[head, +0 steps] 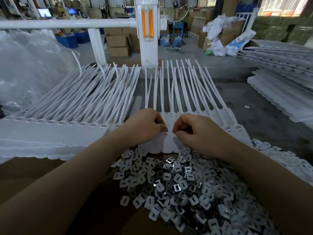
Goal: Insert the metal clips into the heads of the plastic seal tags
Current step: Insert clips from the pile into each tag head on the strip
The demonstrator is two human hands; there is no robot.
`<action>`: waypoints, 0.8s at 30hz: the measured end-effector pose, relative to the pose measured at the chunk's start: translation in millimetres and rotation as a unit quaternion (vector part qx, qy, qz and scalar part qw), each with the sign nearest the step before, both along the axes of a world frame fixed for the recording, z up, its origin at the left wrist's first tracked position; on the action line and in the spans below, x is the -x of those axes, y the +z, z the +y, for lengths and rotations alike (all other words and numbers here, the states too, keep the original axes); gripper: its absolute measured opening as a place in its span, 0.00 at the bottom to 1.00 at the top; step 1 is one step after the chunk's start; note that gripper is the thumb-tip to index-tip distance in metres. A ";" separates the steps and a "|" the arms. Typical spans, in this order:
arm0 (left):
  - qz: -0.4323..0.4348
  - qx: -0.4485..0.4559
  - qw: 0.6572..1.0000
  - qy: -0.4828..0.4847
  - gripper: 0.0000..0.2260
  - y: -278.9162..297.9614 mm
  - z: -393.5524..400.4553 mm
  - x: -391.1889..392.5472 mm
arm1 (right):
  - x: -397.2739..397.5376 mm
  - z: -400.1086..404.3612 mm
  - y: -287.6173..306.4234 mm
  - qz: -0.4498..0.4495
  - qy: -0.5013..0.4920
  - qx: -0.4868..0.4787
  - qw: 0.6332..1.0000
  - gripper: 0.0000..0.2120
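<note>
So the setup here makes a lot of sense once you look at where everything sits relative to the fingers. Both hands meet over one strip of seal tags (166, 143), which lies flat with the heads toward the person and the long tails fanning away, so the slots are right under the fingertips. The left hand (149, 123) has its fingers curled, thumb tip pressing down on a tag head just beside a little dark slot, probably to pin the strip so it doesn't skate around. The right hand (194, 131) is curled too, thumb and forefinger pinched together just right of that slot; I'd guess there's a clip in that pinch, but it's too small to really tell. The loose pile of metal clips (186, 187) sits just below the wrists, nearest the right one, so reloading is a short reach back. Left of the left fingers there's a stack of tag strips (55, 131), and more strips (279, 92) are piled well off to the right.
</note>
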State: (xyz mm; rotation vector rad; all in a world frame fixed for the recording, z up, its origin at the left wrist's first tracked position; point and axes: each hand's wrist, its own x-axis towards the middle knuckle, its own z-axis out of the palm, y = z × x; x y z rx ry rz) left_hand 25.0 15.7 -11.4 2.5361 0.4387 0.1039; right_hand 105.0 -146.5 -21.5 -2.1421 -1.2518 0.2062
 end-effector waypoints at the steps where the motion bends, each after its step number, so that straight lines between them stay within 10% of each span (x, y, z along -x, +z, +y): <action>1: 0.002 -0.003 1.000 -0.002 0.07 0.0 -0.2 0.3 | 0.4 -0.1 -0.1 0.001 0.000 0.000 1.000 0.09; 24: -0.122 -0.063 0.977 -0.162 0.05 4.2 5.8 18.3 | -5.3 0.3 0.4 0.048 -0.029 -0.025 0.998 0.10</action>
